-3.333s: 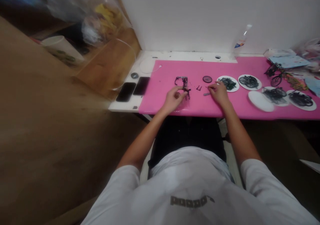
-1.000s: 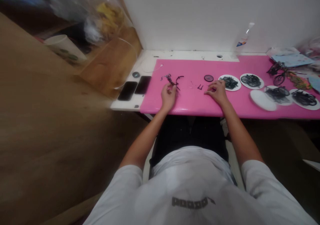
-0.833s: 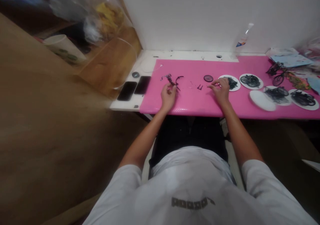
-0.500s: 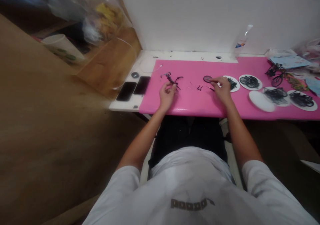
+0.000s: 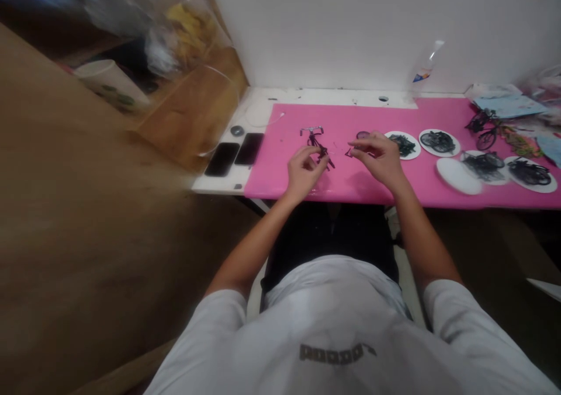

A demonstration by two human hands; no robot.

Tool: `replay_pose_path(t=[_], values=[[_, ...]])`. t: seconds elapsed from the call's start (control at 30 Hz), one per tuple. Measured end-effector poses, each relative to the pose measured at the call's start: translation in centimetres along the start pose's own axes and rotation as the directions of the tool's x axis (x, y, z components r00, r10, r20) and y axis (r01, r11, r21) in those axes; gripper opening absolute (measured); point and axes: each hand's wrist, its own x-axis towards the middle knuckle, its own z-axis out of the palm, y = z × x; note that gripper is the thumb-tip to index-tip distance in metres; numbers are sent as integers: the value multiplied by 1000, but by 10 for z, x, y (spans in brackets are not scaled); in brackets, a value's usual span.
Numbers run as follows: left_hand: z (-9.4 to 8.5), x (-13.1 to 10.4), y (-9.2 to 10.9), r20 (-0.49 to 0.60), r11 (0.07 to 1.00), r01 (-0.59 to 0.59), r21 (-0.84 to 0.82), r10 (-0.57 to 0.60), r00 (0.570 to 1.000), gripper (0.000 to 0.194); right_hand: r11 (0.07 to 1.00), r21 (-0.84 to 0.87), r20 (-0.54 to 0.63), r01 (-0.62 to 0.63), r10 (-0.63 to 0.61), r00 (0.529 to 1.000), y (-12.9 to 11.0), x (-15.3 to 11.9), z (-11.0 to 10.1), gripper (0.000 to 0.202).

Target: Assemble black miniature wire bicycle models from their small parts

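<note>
My left hand (image 5: 309, 166) pinches a black miniature bicycle frame (image 5: 316, 144) between thumb and fingertips. Grey handlebars (image 5: 312, 130) top the frame and point away from me. To the right, my right hand (image 5: 372, 154) is low over the pink mat, its thumb and index finger close together at a small black angled piece (image 5: 348, 152). Whether that piece is lifted off the mat is unclear. Behind the right fingers, a small black wheel (image 5: 362, 134) lies partly hidden. Thin, light-coloured bits lie between the hands, too small to name.
White plates of black parts (image 5: 402, 145) stand on the pink mat (image 5: 280, 176) at right, beside a white lid-like disc (image 5: 459, 176). An assembled miniature bicycle (image 5: 484, 129) sits beyond. Two phones (image 5: 222, 160) lie at left. A clear bottle (image 5: 425, 68) stands by the wall.
My left hand has moved slightly right and turned the frame, so the handlebars now face the wall. My right hand has shifted left from the wheel to the small black piece.
</note>
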Motion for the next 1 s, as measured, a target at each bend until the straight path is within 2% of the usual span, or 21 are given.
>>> replay_pose_path(t=[0.17,0.33,0.47,0.7,1.0], values=[[1,-2,4,45,1000,-25,16,25,999,34,995,51,61,-85,81,995,-12,-3,4,32],[3,-4,5,91,998,-50,41,46,995,34,980,139,29,-140,137,990,-8,-8,9,39],[4,-6,11,113,996,-80,41,75,991,29,989,101,56,-110,105,993,-13,-8,11,32],[5,-7,16,127,999,-46,27,43,991,27,999,-35,108,-32,36,993,-26,-6,8,18],[7,-7,15,128,999,-36,33,31,991,30,997,-69,135,-24,33,990,-25,-7,9,18]])
